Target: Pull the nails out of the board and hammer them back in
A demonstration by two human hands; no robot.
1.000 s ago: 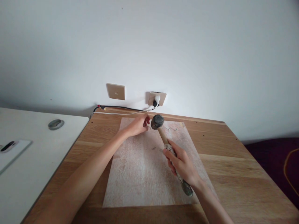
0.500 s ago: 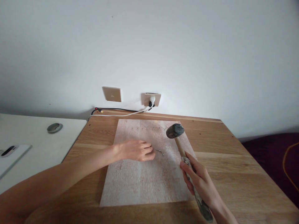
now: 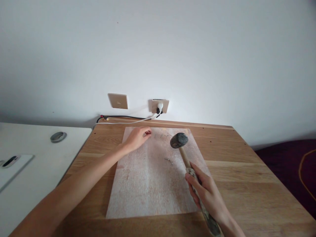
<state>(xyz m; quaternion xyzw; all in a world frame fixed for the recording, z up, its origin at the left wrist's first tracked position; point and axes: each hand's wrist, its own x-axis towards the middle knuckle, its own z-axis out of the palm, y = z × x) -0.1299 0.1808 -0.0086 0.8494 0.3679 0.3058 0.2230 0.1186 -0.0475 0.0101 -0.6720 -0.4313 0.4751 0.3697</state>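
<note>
My right hand [image 3: 206,191] is wrapped round the handle of a mallet [image 3: 179,141], whose dark, blocky head is held above the right part of a pale wooden board [image 3: 148,194]. Near the board's far edge is my left hand [image 3: 138,135], its fingertips pinched together; whatever they hold is too small to make out. Just right of those fingers, a row of small nails [image 3: 161,135] runs along the board, partly hidden by the hand. Several loose nails [image 3: 169,160] lie mid-board, between the two hands.
Under the board is a wooden table [image 3: 237,184]. A wall socket [image 3: 166,106] holds plugs, with cables [image 3: 128,116] trailing along the table's back edge. To the left, a white surface [image 3: 32,135] bears a grey round object [image 3: 58,137]. Dark purple fabric [image 3: 283,158] lies at right.
My left hand has moved from beside the loose nails up and left to the row near the board's far edge. The mallet has shifted slightly left and down.
</note>
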